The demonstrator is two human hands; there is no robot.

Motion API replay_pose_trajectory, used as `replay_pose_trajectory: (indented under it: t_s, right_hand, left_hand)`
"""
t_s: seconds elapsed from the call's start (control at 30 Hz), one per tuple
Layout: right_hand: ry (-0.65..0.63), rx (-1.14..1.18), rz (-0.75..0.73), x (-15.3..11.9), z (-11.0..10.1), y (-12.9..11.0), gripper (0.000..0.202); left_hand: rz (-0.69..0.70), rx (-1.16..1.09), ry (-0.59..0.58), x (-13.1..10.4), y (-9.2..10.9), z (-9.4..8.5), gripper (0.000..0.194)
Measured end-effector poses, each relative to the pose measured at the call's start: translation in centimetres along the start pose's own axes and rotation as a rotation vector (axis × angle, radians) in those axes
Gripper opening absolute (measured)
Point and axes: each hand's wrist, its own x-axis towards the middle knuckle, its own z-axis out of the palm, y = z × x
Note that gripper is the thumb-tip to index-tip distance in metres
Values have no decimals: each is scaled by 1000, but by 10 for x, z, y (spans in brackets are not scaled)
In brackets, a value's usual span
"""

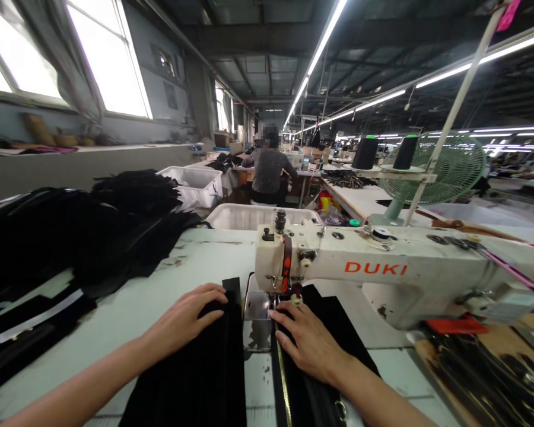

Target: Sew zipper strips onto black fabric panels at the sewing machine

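Note:
My left hand [193, 311] rests palm down on a stack of black fabric pieces [196, 379], its fingers spread a little near the far end. My right hand [305, 335] lies flat on another black fabric piece [345, 320] that has a gold-toothed zipper [285, 385] along its left side. Its fingertips are close to the presser foot of the white sewing machine [320, 255]. Between the two lots of fabric shows the machine's metal plate [257, 305]. The needle itself is too small to make out.
A big heap of black fabric [71, 237] covers the left of the table. White bins [262, 216] stand behind it. At the right lie black zipper strips [485, 379], with a green fan [445, 166] and thread cones [365, 153] beyond. A person [269, 172] sits ahead.

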Motion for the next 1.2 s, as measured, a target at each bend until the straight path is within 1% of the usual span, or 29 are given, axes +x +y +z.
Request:
replay_pose_trajectory:
  t_s: [0.1, 0.2, 0.3, 0.4, 0.5, 0.57, 0.67, 0.8, 0.97, 1.1, 1.2]
  right_hand:
    - [36, -6, -23, -1, 0, -2, 39]
    - [58, -40, -48, -9, -5, -9, 38]
    - [114, -57, -27, -18, -10, -24, 36]
    - [176, -10, -1, -26, -9, -42, 32]
    - [235, 48, 31, -34, -4, -56, 30]
    - [256, 76, 81, -39, -2, -62, 29]
    - [262, 107, 148, -44, -5, -67, 25]
    - [282, 119, 178, -48, -10, -68, 20]
    - [288, 141, 189, -46, -11, -80, 21]
    - [324, 184, 177, -39, -11, -95, 23]
    - [341, 220, 174, -33, -8, -104, 25]
  left_hand:
    - [118, -6, -113, 21, -13, 0, 38]
    - [182, -1, -207, 36, -18, 2, 44]
    - [194, 29, -240, 47, -20, 0, 37]
    - [212, 58, -252, 52, -22, -2, 30]
    - [225, 59, -242, 48, -24, -2, 29]
    - [214, 41, -223, 41, -27, -1, 28]
    - [176, 6, -200, 32, -32, 1, 28]
    - [146, -36, -196, 29, -39, 2, 31]
    - [148, -86, -182, 21, -39, -2, 29]
    - [133, -132, -109, 7, -38, -8, 33]
    - [148, -162, -51, -4, -37, -10, 31]
